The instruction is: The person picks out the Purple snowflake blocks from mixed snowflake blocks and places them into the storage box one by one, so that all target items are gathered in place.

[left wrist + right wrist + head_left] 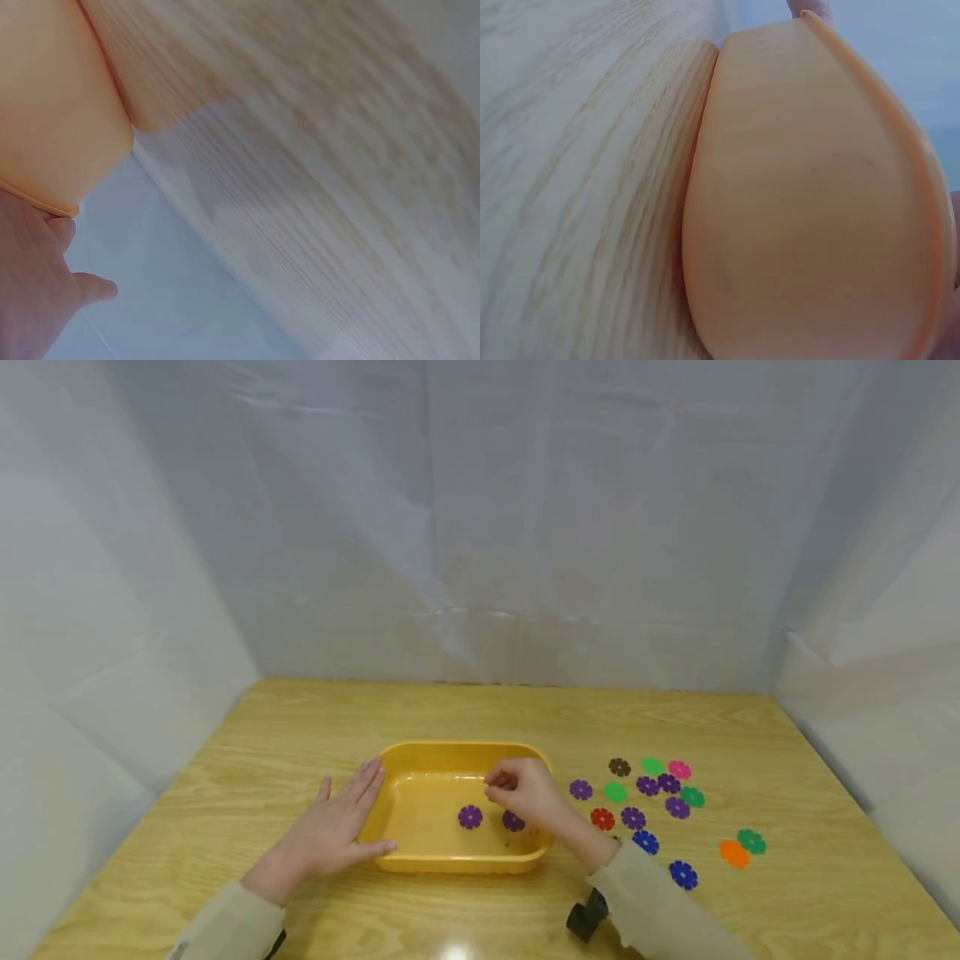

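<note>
A yellow plastic tray (465, 863) stands on the wooden table in front of me. My left hand (330, 828) lies against its left end, fingers extended along the rim and thumb over the near left corner. In the left wrist view, part of that hand (34, 281) shows beside the tray's wall (60, 90). My right hand (528, 793) is over the right part of the tray, fingers bent and thumb close to the index fingertip; I cannot tell whether a piece is between them. Inside lie two purple flower-shaped discs, one in the middle (470, 817), the other (513, 821) partly under the right hand.
Right of the tray, several flower-shaped discs lie scattered: red (602, 819), brown (619, 767), pink (679, 769), blue (683, 874), green and purple. An orange disc (734, 853) lies farther right beside a green one (752, 841). White sheeting (480, 527) encloses the table's back and sides.
</note>
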Action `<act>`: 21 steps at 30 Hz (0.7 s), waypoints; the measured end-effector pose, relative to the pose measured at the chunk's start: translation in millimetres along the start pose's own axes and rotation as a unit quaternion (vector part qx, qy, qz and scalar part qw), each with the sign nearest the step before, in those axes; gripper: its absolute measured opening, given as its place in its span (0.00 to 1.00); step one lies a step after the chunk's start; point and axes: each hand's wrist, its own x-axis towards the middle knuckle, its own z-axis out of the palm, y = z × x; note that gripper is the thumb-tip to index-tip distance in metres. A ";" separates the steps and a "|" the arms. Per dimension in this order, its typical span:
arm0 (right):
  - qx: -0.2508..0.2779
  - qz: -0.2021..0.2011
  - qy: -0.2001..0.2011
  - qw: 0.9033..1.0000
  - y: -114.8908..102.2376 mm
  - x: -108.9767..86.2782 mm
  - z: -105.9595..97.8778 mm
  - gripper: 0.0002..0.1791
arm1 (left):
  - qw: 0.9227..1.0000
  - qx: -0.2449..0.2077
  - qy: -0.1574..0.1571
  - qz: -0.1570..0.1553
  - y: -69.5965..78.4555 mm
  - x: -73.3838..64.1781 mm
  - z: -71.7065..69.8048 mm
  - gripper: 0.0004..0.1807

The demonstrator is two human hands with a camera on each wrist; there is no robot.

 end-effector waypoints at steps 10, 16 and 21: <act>-0.030 0.036 0.042 0.998 9.2 -17.8 -28.7 0.05 | 1.000 -0.009 -0.003 0.001 0.4 -0.5 -0.4 0.50; -0.011 0.041 0.067 0.997 19.5 -28.3 -46.6 0.05 | 1.000 -0.010 -0.009 0.000 0.3 -1.1 -1.3 0.50; -0.031 0.053 0.088 0.994 29.6 -39.0 -62.5 0.06 | 1.000 -0.011 -0.012 -0.003 0.9 -1.5 -2.1 0.50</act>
